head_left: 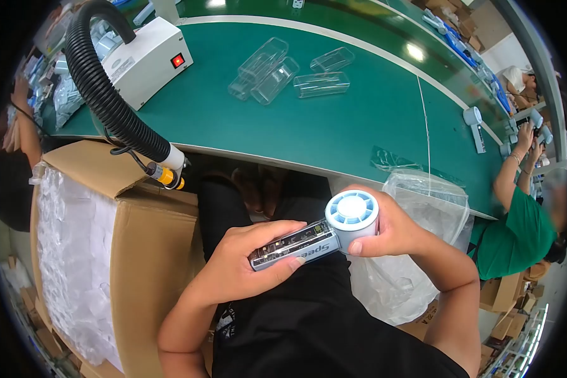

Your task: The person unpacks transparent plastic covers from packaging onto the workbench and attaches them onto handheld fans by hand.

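Holding the fan (343, 228) in both hands, just below the centre of the frame: grasping the handle (299, 247) with the left hand (236, 264), thumb along the lower edge and fingers over the upper, and cupping the head (353, 214) with the right hand (394, 230). Looks light, stiff and smooth, perhaps slightly slippery; best gripped by the handle's edges and the head's solid rim, sparing the slotted grille and the circuitry visible along the handle, likely the fragile parts. Close by, a limp bag (390, 286) at lower right and a box (148, 252) of clear plastic at lower left. Beyond, a smooth green table (359, 129) bearing clear shells (321, 85) at upper centre and a white machine (148, 63) with lit red switch (177, 60) and ribbed hose (101, 82) at upper left. Farther right, a second fan (476, 129), a co-worker in green (516, 233), and cartons (513, 324).
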Motion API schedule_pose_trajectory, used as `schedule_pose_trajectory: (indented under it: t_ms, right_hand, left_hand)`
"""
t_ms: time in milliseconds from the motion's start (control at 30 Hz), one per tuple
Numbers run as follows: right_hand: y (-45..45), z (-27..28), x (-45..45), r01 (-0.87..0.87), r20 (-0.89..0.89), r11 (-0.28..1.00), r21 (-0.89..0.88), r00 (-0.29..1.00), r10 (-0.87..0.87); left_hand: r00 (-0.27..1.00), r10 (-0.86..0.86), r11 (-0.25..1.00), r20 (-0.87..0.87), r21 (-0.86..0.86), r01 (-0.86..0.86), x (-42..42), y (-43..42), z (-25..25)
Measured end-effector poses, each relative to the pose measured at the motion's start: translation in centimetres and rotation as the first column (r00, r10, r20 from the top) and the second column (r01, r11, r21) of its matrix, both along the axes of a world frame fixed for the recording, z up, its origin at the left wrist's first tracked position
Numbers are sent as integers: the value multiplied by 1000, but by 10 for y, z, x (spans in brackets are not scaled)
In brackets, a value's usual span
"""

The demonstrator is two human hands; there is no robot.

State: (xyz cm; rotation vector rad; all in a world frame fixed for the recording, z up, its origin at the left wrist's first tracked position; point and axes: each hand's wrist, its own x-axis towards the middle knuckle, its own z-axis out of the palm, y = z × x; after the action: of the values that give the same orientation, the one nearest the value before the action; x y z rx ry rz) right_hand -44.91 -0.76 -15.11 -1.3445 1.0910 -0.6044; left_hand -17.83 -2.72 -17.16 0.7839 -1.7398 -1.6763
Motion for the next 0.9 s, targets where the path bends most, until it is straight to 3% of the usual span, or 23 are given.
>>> schedule_pose_trajectory:
  t_ms: [167,267,333,400,533,600,667,733,767,833,900]
  right_hand:
    - [-4,8,2,-45,-49,999,-8,998,44]
    - [-6,6,7,-1,-3,1000,13,1000,1]
    - [-5,8,9,27,33,999,38,999,-29]
    - [-4,12,12,71,9,997,18,997,-71]
    - [-2,4,10,13,15,997,-78,1000,-12]
    - [-4,5,12,11,143,985,175,989,-36]
    - [-2,-13,18,86,212,985,152,970,-118]
    - [-3,-18,19,151,187,973,177,965,-184]
    - [-4,-16,19,146,172,976,161,970,-174]
    - [-8,-17,16,124,181,972,202,970,-161]
    - [-12,-15,17,155,190,959,238,961,-202]
  left_hand:
    - [996,-81,986,-47,-147,73,-7,-3,-5]
    - [994,-99,995,-54,-30,97,-11,0,-4]
    - [997,-71,995,-25,-78,69,-11,0,-8]
    - [998,18,970,-66,-242,-33,-13,0,-13]
    - [997,4,969,-83,-246,-24,-14,2,-14]
    - [993,32,963,-110,-264,-60,-16,5,-19]
    - [995,68,976,-72,-202,-81,-19,10,-24]
    - [992,83,997,-97,5,-83,-20,12,-31]
    - [990,84,996,-115,20,-82,-22,12,-34]
    - [996,52,969,-71,243,-33,-20,9,-29]
    - [996,31,956,-87,292,-4,-21,-1,-20]
